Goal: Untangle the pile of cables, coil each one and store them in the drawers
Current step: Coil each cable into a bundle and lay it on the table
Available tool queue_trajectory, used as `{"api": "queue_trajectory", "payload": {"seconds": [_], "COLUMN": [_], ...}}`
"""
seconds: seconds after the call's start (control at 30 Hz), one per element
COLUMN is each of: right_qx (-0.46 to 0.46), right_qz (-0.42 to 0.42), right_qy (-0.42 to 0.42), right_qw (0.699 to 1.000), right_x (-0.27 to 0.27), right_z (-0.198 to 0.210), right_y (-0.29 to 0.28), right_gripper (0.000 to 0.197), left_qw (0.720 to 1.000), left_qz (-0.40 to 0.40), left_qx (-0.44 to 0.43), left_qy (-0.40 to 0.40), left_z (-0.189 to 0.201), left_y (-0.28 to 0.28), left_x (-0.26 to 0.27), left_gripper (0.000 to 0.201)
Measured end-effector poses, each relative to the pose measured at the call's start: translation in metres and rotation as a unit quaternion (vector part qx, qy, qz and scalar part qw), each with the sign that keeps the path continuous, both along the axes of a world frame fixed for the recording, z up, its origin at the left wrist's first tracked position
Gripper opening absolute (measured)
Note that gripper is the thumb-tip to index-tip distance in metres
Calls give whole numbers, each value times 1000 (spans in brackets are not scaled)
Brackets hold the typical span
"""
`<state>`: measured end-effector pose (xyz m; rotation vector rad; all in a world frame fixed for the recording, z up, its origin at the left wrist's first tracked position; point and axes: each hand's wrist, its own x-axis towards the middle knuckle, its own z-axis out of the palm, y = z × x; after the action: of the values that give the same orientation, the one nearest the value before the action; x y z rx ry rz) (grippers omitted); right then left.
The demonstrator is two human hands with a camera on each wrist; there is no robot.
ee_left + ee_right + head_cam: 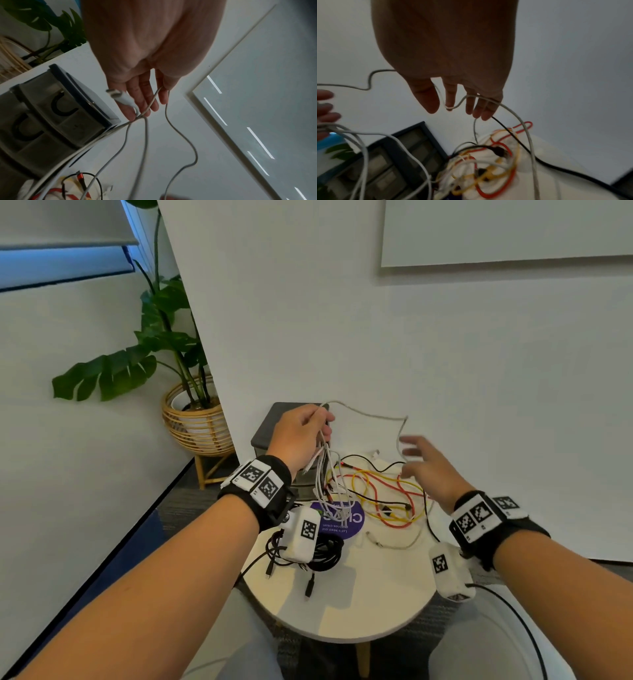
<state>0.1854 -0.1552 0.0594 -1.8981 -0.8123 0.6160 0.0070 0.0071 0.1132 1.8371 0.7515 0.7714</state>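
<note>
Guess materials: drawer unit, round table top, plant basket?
Drawer unit: likely plastic, with a dark matte frame and smoky translucent drawer fronts you can partly see into. Round table top: smooth cream surface with a soft sheen, probably laminate or painted board; cannot tell which. Plant basket: looks like rattan or wicker, tan rods bent into open hoops around a white pot.

Left hand (303, 433) raised, fingers curled in a pinch, right hand (430, 470) seemingly open, fingers spread
</note>
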Motion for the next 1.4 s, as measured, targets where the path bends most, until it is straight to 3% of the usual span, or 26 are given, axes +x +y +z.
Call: {"api": "queue_trajectory", "payload": {"seconds": [0.07, 0.2, 0.27, 0.33, 0.43, 0.5, 0.6, 0.67, 0.8, 0.93, 1.0, 1.1, 1.2, 1.33, 1.4], "right_qx": [43, 83, 117, 103, 16, -50, -124, -90, 16, -155, -169, -134, -77, 40, 95], "right_qz": [-7, -13, -6, 17, 72, 116, 193, 229, 158, 221, 230, 210, 198, 159, 130], "right_qy": [-43, -216, -245, -272, -375, -389, -366, -311, -273, -336, -336, -328, -296, -149, -82], "right_qw": [998, 973, 962, 957, 924, 912, 902, 918, 949, 903, 897, 911, 931, 975, 984], "right_x": [-5, -20, -29, -36, -41, -46, -49, -49, -47, -43, -41, -38, -36, -38, -40], "right_z": [20, 53, 64, 72, 84, 92, 100, 102, 116, 110, 100, 99, 108, 126, 137], "right_y": [8, 23, 31, 38, 47, 52, 63, 68, 72, 74, 75, 76, 76, 79, 80], "right_gripper": [78, 107, 110, 95, 37, 31, 32, 31, 18, 32, 18, 29, 28, 31, 32], "left_qw": [1000, 998, 998, 998, 997, 997, 997, 996, 995, 995, 993, 990, 990, 990, 990], "left_qz": [-12, -38, -39, -35, -36, -38, -39, -46, -50, -44, -48, -55, -50, -50, -52], "left_qx": [6, 33, 41, 42, 55, 64, 69, 75, 79, 94, 105, 125, 125, 120, 109], "left_qy": [8, 31, 34, 32, 31, 29, 17, 15, 17, 6, 10, 31, 40, 58, 70], "left_z": [2, 0, -2, -3, -6, -7, -7, -7, -11, -11, -11, -11, -15, -22, -26], "left_y": [1, 1, 0, 1, 4, 7, 9, 10, 12, 12, 11, 10, 12, 15, 16], "left_x": [3, 7, 8, 7, 5, 3, 3, 2, -1, -1, 0, 0, -2, -3, -3], "left_gripper": [26, 27, 28, 28, 25, 27, 24, 22, 21, 22, 19, 11, 6, 9, 12]}}
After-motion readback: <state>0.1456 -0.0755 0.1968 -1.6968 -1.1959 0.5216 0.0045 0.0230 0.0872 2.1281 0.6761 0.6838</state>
